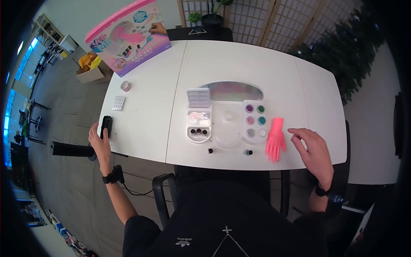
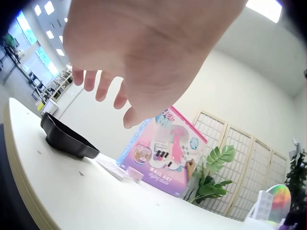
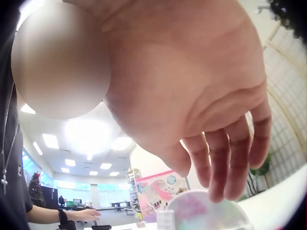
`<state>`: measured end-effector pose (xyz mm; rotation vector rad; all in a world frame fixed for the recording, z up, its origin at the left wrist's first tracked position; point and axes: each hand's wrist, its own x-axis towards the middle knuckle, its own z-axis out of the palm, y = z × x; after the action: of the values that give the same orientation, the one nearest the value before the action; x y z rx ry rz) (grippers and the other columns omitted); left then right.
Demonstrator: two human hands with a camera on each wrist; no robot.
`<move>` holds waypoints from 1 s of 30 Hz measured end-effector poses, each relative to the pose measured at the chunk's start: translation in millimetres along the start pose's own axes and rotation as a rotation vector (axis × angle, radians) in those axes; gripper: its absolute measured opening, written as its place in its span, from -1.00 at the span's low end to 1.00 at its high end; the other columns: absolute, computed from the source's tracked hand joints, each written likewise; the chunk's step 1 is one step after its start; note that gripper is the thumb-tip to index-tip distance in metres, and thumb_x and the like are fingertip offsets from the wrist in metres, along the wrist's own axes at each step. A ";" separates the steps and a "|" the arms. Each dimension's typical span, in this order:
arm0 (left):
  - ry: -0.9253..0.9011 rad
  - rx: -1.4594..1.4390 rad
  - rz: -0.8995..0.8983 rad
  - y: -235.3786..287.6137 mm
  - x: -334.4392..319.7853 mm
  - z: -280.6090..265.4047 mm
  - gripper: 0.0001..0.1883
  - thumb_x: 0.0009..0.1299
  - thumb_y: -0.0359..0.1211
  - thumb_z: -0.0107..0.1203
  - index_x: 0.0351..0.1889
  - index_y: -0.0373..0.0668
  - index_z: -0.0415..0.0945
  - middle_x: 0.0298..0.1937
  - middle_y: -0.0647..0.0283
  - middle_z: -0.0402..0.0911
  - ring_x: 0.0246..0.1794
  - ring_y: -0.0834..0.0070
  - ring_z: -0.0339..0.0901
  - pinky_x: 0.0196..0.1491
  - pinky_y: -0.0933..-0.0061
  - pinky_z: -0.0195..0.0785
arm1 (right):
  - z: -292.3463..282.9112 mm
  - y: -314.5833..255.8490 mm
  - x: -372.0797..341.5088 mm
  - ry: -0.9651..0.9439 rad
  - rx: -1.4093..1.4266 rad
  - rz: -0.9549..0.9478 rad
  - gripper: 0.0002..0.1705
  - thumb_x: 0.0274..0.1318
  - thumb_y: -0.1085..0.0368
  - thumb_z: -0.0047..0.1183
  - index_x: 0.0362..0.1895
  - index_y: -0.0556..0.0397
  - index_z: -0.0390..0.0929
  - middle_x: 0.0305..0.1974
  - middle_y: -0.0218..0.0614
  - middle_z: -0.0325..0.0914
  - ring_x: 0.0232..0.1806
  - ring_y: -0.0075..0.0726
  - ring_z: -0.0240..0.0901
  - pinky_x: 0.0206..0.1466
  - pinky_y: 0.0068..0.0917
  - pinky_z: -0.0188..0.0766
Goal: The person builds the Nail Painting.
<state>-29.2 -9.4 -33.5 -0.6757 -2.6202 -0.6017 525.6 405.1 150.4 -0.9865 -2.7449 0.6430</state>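
Observation:
My left hand [image 1: 100, 144] is at the table's left edge, thumb and fingers spread beside a small black dish-like object [image 1: 107, 127]. In the left wrist view that black object [image 2: 67, 137] sits on the table beyond the hand, with the fingers above it. My right hand [image 1: 312, 153] is over the right side of the table, fingers loosely bent with nothing in them. Just left of it lies a pink plastic model hand [image 1: 276, 141], its fingers toward me. A white nail art station [image 1: 227, 137] with a curved mirror [image 1: 233, 91] stands mid-table.
Pots of colored powder [image 1: 249, 109] fill the station's right side. Small polish bottles [image 1: 199, 132] stand in its left tray; a dark bottle [image 1: 210, 150] and a teal one [image 1: 248, 152] are in front. Farther left are a jar [image 1: 126, 86], a white pad [image 1: 118, 103] and the nail art box [image 1: 130, 36].

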 end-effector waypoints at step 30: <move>-1.091 -0.786 0.554 379.8 -10.8 -18.9 -0.62 0.71 -0.35 0.17 0.42 -0.25 0.55 0.09 0.10 0.84 0.03 0.33 0.80 0.08 0.33 0.60 | 47.3 39.9 88.5 -0.343 0.880 0.122 -0.57 0.61 0.28 0.18 0.37 0.14 0.37 0.01 -0.18 0.77 0.04 -0.46 0.65 0.24 -0.33 0.56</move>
<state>183.0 279.1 94.7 -2.4340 -2.6906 -1.3572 466.7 472.8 90.3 -0.8502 -2.1911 1.9485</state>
